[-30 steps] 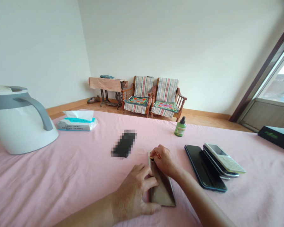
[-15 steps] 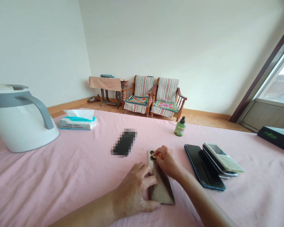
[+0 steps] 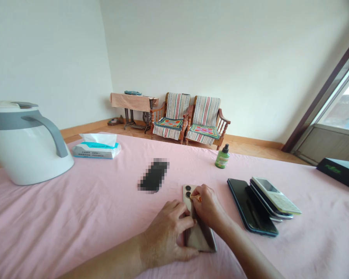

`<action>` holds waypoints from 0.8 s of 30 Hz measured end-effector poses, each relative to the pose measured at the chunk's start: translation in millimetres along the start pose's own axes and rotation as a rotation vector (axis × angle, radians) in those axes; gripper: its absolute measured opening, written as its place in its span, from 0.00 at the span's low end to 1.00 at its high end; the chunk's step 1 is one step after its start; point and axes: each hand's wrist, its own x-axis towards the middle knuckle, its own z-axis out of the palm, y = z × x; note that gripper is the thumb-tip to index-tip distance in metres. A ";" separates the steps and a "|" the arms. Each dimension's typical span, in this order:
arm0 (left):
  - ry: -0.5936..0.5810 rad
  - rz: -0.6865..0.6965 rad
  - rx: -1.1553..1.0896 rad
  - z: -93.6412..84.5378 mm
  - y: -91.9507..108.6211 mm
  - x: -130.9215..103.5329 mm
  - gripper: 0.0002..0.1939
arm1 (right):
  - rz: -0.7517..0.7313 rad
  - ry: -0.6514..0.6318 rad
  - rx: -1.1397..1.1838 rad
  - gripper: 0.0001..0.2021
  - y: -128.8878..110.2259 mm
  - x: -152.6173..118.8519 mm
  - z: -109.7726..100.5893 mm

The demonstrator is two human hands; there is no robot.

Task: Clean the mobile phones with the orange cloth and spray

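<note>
A gold-coloured phone [image 3: 200, 236] lies back up on the pink cloth [image 3: 113, 209], its two round dark camera lenses at the far end. My left hand [image 3: 170, 230] rests on the phone's left side and near end, fingers bent and thumb apart, keeping hold of its edge. Beside the lenses, my right hand [image 3: 206, 201] is closed in a pinch over the phone's back. Between its fingertips shows a small pale and orange thing, too small to name.
A black pixelated object [image 3: 154, 176] lies ahead. Rightward are a dark phone [image 3: 251, 209], stacked devices [image 3: 275, 195] and a green spray bottle [image 3: 222, 158]. A white jug [image 3: 31, 151] and tissue pack [image 3: 95, 149] stand left, a black box [image 3: 337, 172] far right.
My right hand has drawn slightly back toward me from the camera lenses, so both show more fully. My left hand stays on the phone. The view has shifted slightly.
</note>
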 end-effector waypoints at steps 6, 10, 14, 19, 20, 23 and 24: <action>-0.006 -0.010 0.003 0.5 -0.1 -0.3 0.25 | -0.025 -0.040 0.041 0.09 1.8 0.9 -4.8; -0.014 -0.017 0.007 0.8 -0.3 -0.5 0.25 | -0.050 -0.070 0.068 0.10 2.0 2.2 -8.1; -0.020 -0.030 0.003 -0.3 0.9 -0.2 0.26 | -0.089 -0.100 0.090 0.11 -7.8 -0.3 -8.6; -0.030 -0.057 0.000 -1.7 2.8 0.8 0.25 | -0.102 -0.086 0.068 0.14 -23.9 -0.3 -2.9; -0.029 -0.056 -0.001 -1.7 2.9 0.8 0.24 | -0.097 -0.078 0.062 0.14 -25.3 1.3 -1.1; -0.022 -0.052 -0.003 -0.6 2.5 0.1 0.24 | -0.080 -0.059 0.051 0.14 -25.1 7.8 3.9; -0.017 -0.051 -0.003 0.0 2.1 -0.3 0.24 | -0.077 -0.056 0.050 0.14 -24.2 9.8 5.1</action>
